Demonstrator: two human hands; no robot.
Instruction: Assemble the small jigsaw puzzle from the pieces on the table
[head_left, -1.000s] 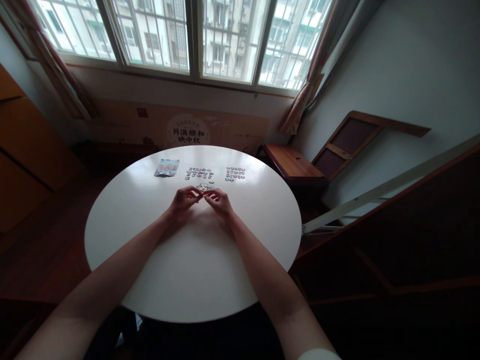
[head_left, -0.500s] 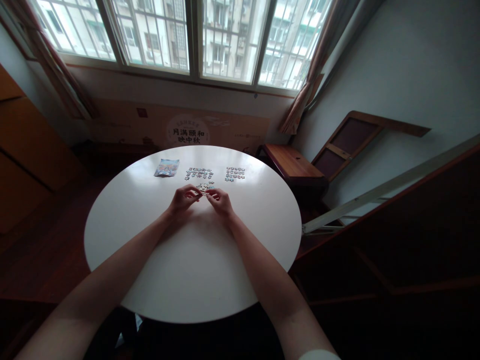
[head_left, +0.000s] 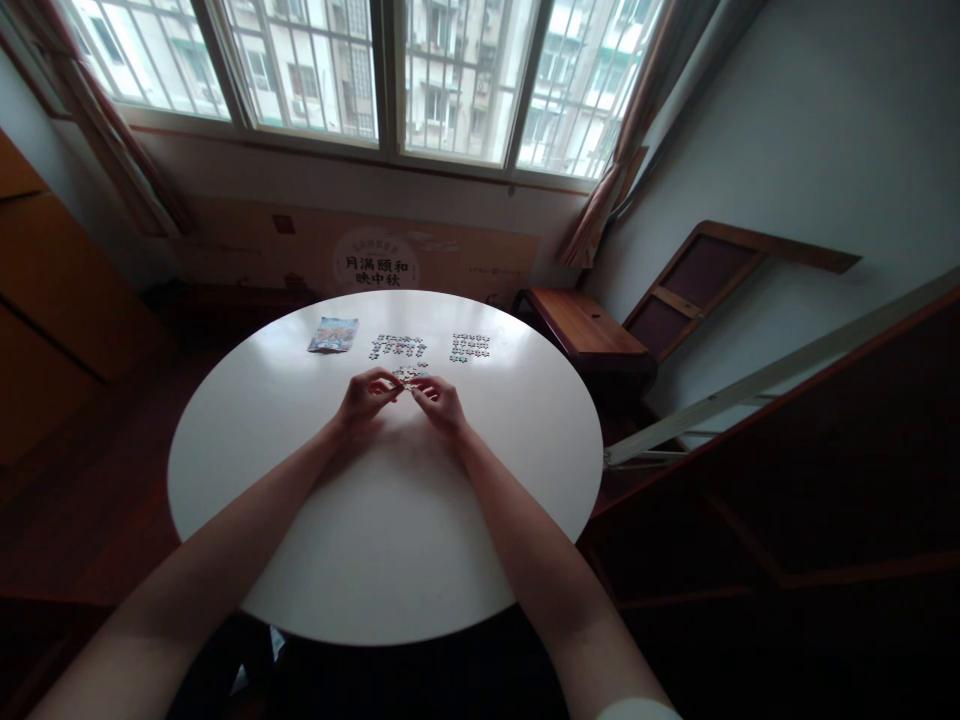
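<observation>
Barred window [head_left: 454,85], curtain [head_left: 596,225], wooden chair [head_left: 585,322]

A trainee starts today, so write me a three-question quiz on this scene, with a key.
1. Multiple choice: which lies farthest left on the round table, as the camera sees it? (a) the neat block of puzzle pieces; (b) the printed packet; (c) the spread-out group of puzzle pieces.
2. True or false: the left hand and right hand are close together at the loose pile of puzzle pieces.
3. Fill in: the tabletop's colour is ____.

Key: 1. b; 2. true; 3. white.
</observation>
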